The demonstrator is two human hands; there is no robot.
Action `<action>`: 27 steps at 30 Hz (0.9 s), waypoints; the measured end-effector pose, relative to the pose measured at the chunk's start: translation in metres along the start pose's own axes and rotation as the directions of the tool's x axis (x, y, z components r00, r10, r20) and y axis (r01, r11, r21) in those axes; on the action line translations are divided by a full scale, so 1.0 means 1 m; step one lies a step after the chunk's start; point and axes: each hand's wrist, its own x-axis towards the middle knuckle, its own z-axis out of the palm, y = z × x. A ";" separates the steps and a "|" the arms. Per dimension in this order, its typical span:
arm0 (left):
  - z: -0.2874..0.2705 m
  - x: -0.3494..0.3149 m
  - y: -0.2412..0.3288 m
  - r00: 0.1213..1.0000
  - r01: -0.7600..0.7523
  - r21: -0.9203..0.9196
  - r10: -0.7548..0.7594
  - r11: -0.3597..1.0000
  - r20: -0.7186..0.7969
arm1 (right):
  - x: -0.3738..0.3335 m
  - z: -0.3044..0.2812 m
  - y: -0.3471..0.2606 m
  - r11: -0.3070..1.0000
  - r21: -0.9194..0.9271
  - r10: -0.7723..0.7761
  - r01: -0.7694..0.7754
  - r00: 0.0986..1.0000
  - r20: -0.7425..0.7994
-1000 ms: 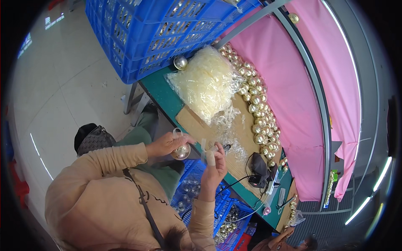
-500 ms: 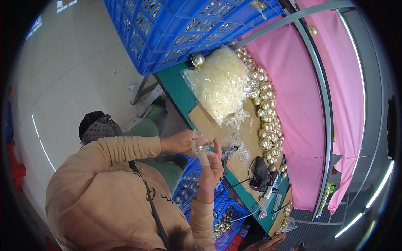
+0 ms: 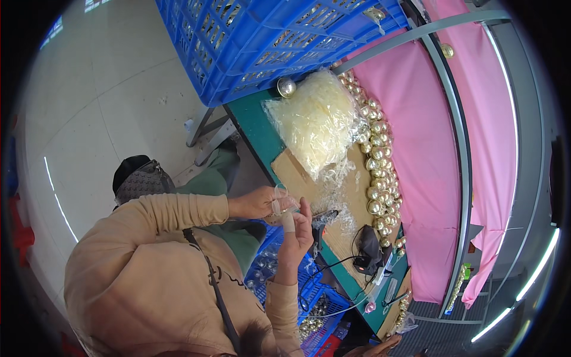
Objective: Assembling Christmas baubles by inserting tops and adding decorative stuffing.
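My left hand is closed on a thin, clear, rounded plastic piece, holding it by its lower part over the table's near edge. My right hand meets it from the other side, thumb and fingertips pinched at the piece's edge. A pale wrap covers the right thumb. Whatever lies between the fingertips is too small to make out. Just beyond the hands, a heat-gun-like dark tool stands at the table edge. A clear bag of pale, translucent pieces lies farther off on the table.
A large blue crate stands at the far left of the table. Shiny gold balls line the pink cloth. A dark device with cables sits to the right. Blue baskets of balls stand below; another person's hand shows.
My right hand has shifted slightly left and its fingers have drawn in closer to the clear piece. The clear piece is turned and shows more fully. The view has shifted a little.
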 end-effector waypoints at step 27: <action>-0.033 -0.010 0.006 0.928 0.164 -0.211 -0.079 0.963 0.363 | -0.009 0.016 0.018 0.993 -0.094 -0.085 0.073 0.988 -0.131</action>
